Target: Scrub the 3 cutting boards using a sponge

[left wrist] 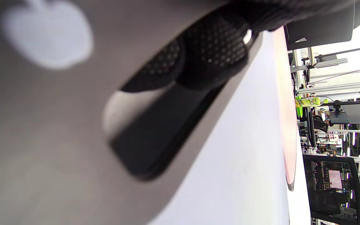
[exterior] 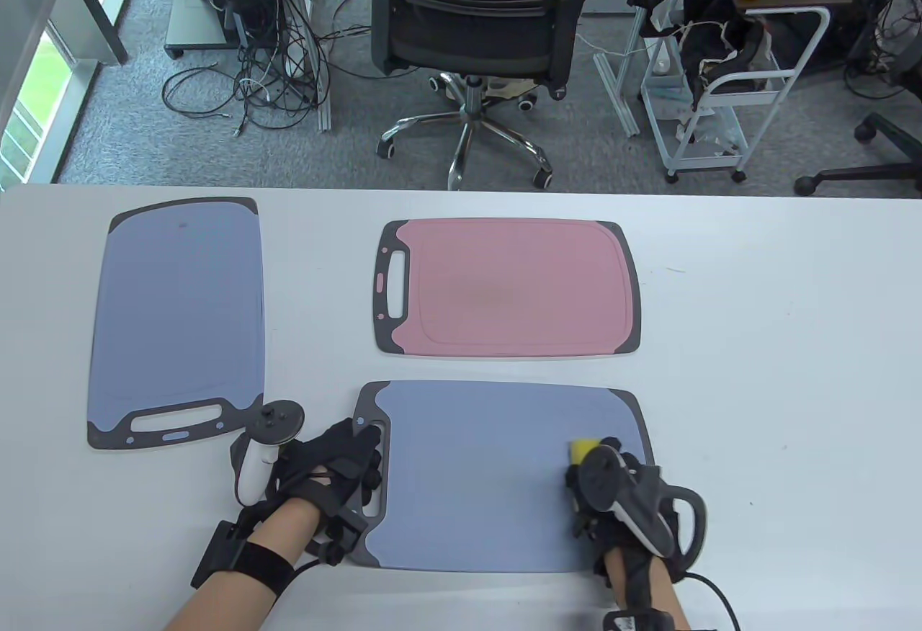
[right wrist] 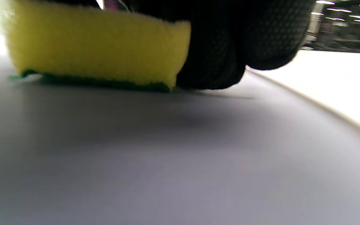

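The sponge [exterior: 578,449], yellow with a green scrubbing layer underneath, sits flat on the near blue cutting board [exterior: 490,472], close to that board's right end. In the right wrist view its green face [right wrist: 105,83] lies against the board's surface and the yellow body stands above it. The right hand [exterior: 619,494] is directly behind and over the sponge, covering most of it in the table view so that only its far yellow edge shows past the tracker. That hand's gloved fingers [right wrist: 223,53] curl down beside the sponge's right end and touch the board there, so the hand grips the sponge.

The left hand [exterior: 338,465] rests at the left end of the same board, over the dark handle end with its slot. Its fingers [left wrist: 211,53] lie on the handle edge, curled over it and pressing it down onto the bench [exterior: 756,343]; how tightly they close round it cannot be told.

Beyond the near board lies the pink cutting board [exterior: 504,289], its handle slot to the left, apart from the near board with a strip of bench between them. To the left lies the second blue cutting board [exterior: 180,321], set lengthwise with its handle towards the person, just beside the left hand's tracker [exterior: 263,444]. An office chair [exterior: 479,11] and a white cart [exterior: 720,105] stand on the floor past the bench.
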Demonstrator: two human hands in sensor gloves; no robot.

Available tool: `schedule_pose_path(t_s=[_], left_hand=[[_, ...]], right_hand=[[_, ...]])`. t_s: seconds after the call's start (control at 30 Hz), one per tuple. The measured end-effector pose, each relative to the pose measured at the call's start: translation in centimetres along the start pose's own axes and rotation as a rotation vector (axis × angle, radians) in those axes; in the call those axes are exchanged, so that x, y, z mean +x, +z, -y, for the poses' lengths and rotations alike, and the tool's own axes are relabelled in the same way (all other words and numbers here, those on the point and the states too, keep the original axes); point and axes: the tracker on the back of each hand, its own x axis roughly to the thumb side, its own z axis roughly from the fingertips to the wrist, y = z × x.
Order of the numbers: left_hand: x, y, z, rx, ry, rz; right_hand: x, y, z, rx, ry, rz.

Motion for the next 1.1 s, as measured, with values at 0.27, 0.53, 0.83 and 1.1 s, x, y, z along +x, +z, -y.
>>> schedule_pose_path(t_s=[0.27,0.53,0.83,1.1], left_hand=[[0.0,0.0,0.0,-0.005,0.004,0.0],[0.0,0.0,0.0,-0.012,0.009,0.0],[0.0,0.0,0.0,-0.007,0.001,0.0],[0.0,0.0,0.0,-0.013,0.005,0.001]], right_hand=[[17.7,2.7,0.7,-0.041,0.074,0.534],[1.6,0.3,-0.1,-0.024,0.033,0.049],[-3.3,0.2,-0.5,0.003,0.029,-0.147],[16.6,3.6,0.3,-0.084,0.097,0.587]])
